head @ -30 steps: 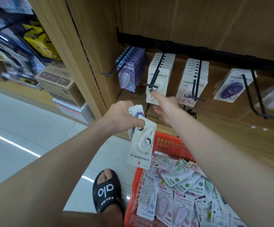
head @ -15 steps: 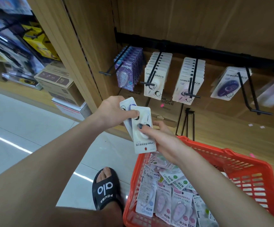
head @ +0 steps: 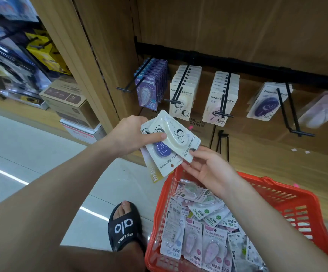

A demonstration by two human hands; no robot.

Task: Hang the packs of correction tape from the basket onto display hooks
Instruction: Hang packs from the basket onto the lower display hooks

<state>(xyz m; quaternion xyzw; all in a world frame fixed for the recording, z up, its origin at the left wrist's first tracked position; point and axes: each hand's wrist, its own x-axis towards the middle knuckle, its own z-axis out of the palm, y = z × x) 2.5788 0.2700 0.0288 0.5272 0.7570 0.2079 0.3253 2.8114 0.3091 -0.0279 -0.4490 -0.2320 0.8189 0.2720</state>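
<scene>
R hand point(head: 208, 169) now pinching top pack point(head: 180, 137), fanned out

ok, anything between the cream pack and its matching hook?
Head view: nothing blocks it. The cream pack, held by left hand and right hand, sits below the cream-pack hook; only open air and a cardboard box behind.

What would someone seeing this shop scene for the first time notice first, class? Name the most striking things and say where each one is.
The eye goes first to the fan of correction tape packs at the centre, gripped by the left hand while the right hand pinches the cream top pack's lower corner. Below right sits the bright red basket, full of more packs. Behind, rows of packs hang on black display hooks along the wooden shelf.
</scene>
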